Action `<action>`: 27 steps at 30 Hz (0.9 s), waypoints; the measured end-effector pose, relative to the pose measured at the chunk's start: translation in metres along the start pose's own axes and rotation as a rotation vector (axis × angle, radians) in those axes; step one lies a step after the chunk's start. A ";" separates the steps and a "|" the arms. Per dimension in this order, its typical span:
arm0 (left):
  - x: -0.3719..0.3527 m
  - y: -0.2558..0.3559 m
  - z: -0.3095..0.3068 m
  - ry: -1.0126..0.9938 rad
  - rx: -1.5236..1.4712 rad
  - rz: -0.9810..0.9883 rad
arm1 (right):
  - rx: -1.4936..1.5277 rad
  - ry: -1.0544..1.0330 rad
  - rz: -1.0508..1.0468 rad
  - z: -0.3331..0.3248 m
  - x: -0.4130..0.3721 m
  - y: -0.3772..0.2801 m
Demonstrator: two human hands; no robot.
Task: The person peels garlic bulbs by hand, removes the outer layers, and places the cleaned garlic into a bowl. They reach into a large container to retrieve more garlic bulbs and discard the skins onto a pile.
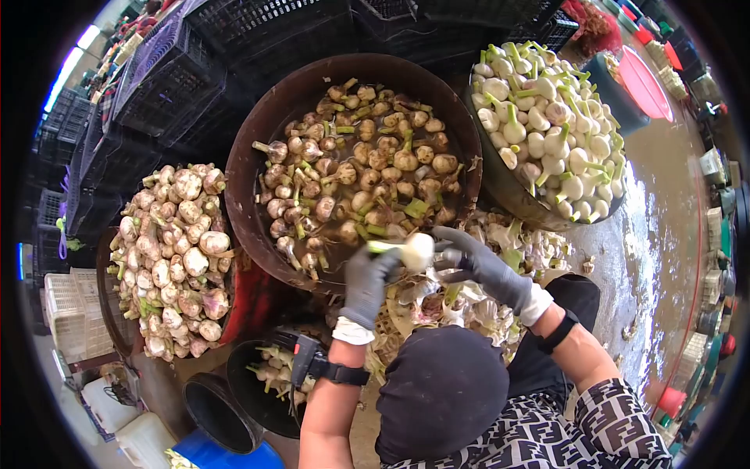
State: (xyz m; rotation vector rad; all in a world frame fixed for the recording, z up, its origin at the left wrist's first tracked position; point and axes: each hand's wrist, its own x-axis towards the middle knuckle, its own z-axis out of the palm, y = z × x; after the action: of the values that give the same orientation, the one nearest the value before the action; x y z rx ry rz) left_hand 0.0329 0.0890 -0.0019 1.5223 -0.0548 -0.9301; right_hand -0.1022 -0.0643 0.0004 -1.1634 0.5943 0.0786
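Note:
My left hand point(369, 288), in a grey glove, is closed on a peeled white garlic bulb point(417, 252) by its green stem end. The bulb is held over the near rim of a round brown tub point(258, 90). Just to the right of the bulb is my right hand point(480, 270), gloved too, its fingers apart and nothing visible in them. Unpeeled garlic bulbs point(375, 156) lie in murky water inside the tub. Below my hands is a heap of loose garlic skins point(433, 305).
A tub point(512, 191) heaped with clean white garlic stands at the upper right. Dirty garlic bulbs point(176, 258) are piled on the left. Black buckets point(219, 414) sit lower left, and black crates point(168, 86) are stacked at the back. Wet floor point(664, 203) runs along the right.

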 end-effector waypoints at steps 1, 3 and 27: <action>0.002 -0.003 0.007 -0.165 0.092 0.059 | 0.288 -0.062 0.131 0.005 0.002 -0.007; -0.002 0.003 0.012 -0.336 -0.116 -0.106 | 0.603 -0.102 0.206 -0.009 0.008 0.004; 0.118 -0.008 -0.082 -0.331 0.317 -0.018 | 0.617 -0.021 0.189 -0.023 0.018 0.008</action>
State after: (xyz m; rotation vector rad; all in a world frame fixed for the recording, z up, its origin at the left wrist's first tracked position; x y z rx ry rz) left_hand 0.1547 0.0942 -0.0783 1.6420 -0.4452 -1.2243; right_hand -0.0987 -0.0857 -0.0208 -0.5078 0.6487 0.0624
